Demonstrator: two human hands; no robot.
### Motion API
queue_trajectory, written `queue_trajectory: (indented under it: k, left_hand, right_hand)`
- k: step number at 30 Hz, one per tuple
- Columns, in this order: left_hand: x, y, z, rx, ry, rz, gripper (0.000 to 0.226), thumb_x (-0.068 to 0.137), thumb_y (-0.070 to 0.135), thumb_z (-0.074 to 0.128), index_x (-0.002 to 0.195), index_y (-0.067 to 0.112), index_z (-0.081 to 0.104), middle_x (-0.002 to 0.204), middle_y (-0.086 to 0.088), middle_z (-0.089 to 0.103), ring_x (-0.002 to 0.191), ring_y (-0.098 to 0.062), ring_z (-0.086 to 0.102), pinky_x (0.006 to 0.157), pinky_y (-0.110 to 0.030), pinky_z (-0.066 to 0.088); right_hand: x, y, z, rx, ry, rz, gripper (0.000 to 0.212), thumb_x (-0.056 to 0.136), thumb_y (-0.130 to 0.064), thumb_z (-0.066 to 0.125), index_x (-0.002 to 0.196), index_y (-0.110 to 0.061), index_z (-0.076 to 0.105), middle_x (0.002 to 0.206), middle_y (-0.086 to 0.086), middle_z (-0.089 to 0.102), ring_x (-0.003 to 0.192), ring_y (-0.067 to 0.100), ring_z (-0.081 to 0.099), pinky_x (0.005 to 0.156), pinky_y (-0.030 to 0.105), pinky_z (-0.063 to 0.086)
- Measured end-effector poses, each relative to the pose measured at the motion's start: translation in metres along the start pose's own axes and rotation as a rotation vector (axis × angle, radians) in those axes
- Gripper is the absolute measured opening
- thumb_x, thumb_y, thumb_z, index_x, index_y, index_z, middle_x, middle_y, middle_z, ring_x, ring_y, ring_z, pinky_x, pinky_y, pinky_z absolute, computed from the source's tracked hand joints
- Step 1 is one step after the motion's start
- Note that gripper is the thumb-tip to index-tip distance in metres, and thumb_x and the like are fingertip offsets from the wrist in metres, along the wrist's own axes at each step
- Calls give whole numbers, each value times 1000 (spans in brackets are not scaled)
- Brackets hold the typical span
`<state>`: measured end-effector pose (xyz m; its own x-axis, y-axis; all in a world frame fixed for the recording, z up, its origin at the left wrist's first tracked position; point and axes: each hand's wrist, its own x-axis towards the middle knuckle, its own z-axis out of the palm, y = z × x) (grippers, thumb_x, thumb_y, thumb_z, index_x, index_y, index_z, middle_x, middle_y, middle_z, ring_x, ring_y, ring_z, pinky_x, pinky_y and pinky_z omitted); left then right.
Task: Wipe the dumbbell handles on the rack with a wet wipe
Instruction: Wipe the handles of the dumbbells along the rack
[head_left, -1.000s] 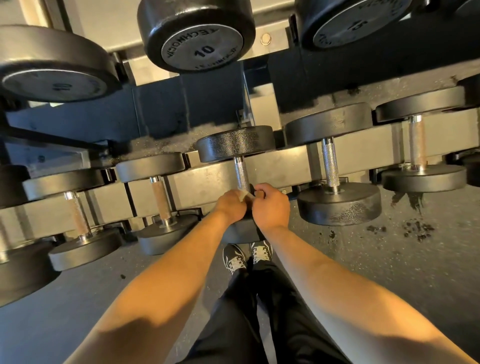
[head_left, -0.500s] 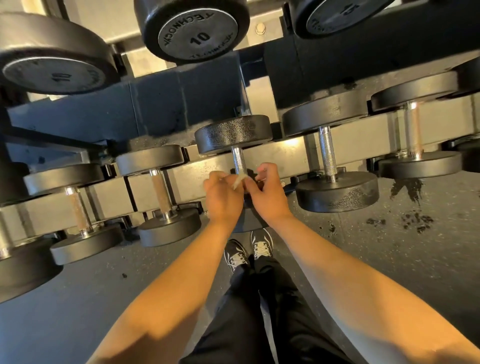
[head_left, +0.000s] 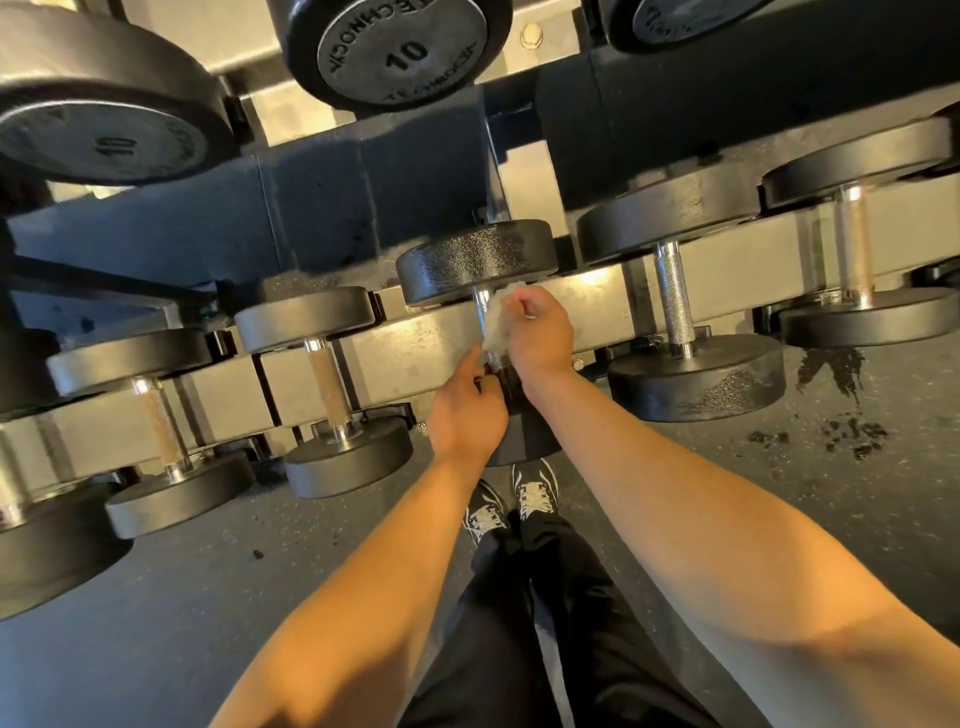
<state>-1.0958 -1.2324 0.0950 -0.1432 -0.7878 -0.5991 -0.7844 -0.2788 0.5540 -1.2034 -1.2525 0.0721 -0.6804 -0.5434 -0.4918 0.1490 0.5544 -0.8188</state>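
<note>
A person's right hand (head_left: 537, 332) pinches a crumpled white wet wipe (head_left: 496, 322) round the knurled steel handle (head_left: 483, 304) of a black dumbbell, mid-wipe on the lower rack; the left hand (head_left: 465, 415) hovers, fingers relaxed. Next, likely the neighbouring handle.

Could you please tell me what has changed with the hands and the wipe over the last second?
The right hand has slid the wipe up the handle from its near end toward the far head. The left hand, which was against the right at the wipe, has dropped back toward the near head, one finger stretched toward the handle. The dumbbells have stayed on the rack.
</note>
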Motion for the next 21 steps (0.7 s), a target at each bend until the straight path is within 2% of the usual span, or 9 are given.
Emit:
queue_trajectory:
  k: [4, 7, 8, 10, 12, 14, 18, 20, 21]
  left_hand:
    - [1, -2, 2, -55, -6, -24, 50, 102, 27, 37, 148, 44, 42, 126, 1, 67, 113, -26, 61, 96, -41, 51]
    - [-1, -3, 3, -52, 30, 8, 48, 103, 26, 36, 146, 44, 46, 122, -1, 69, 108, -26, 62, 94, -43, 53]
    - [-2, -3, 3, -61, 34, 16, 48, 103, 25, 36, 145, 43, 48, 122, 0, 69, 108, -25, 63, 94, -43, 53]
    - [-1, -4, 3, -71, 25, 19, 47, 102, 26, 35, 144, 43, 50, 122, 2, 70, 109, -22, 63, 95, -42, 52]
    - [0, -5, 3, -78, 13, 12, 48, 99, 33, 33, 143, 43, 50, 123, 5, 70, 111, -19, 64, 99, -42, 51]
    - [-1, -4, 2, -94, 3, -7, 49, 99, 36, 33, 145, 42, 49, 129, 6, 68, 115, -18, 63, 102, -43, 50]
    - [0, -2, 1, -83, -7, -18, 48, 102, 32, 34, 147, 41, 47, 135, 9, 64, 121, -17, 60, 106, -40, 47]
    - [-2, 1, 0, -99, -9, -32, 47, 102, 29, 35, 146, 39, 49, 130, 11, 67, 118, -15, 61, 103, -37, 48]
    - [-2, 2, 0, -106, -10, -33, 48, 101, 30, 35, 145, 39, 50, 127, 12, 68, 116, -15, 62, 102, -37, 48]
  right_hand:
    - [6, 6, 19, 11, -63, 35, 9, 100, -18, 58, 94, -15, 63, 87, -5, 62, 85, 12, 56, 81, 28, 48]
    - [8, 6, 23, -30, -170, 118, 27, 105, -27, 47, 121, -12, 62, 113, 4, 65, 105, 19, 59, 96, 34, 49]
    - [8, 4, 22, -33, -228, 152, 29, 107, -30, 41, 120, -13, 60, 112, 7, 64, 103, 21, 59, 94, 36, 49]
    - [9, 3, 18, 50, -327, 286, 32, 108, -36, 35, 113, -18, 60, 109, 11, 65, 95, 22, 60, 86, 37, 49]
    - [9, 2, 11, 136, -393, 470, 41, 107, -44, 33, 120, -17, 61, 113, 15, 67, 90, 23, 61, 82, 36, 51]
    - [9, 1, 6, 79, -406, 541, 46, 107, -45, 32, 123, -14, 61, 104, 14, 68, 82, 21, 63, 72, 30, 51]
    - [12, -4, -1, -65, -410, 513, 31, 106, -15, 36, 105, -2, 64, 80, 8, 61, 58, 16, 56, 35, 15, 37]
    - [14, -7, -2, -50, -385, 491, 28, 104, -8, 36, 88, -6, 59, 74, 6, 55, 54, 15, 52, 34, 16, 36]
    - [16, -8, -1, 44, -364, 510, 28, 103, -10, 37, 84, -8, 57, 72, 6, 53, 52, 15, 52, 37, 18, 39]
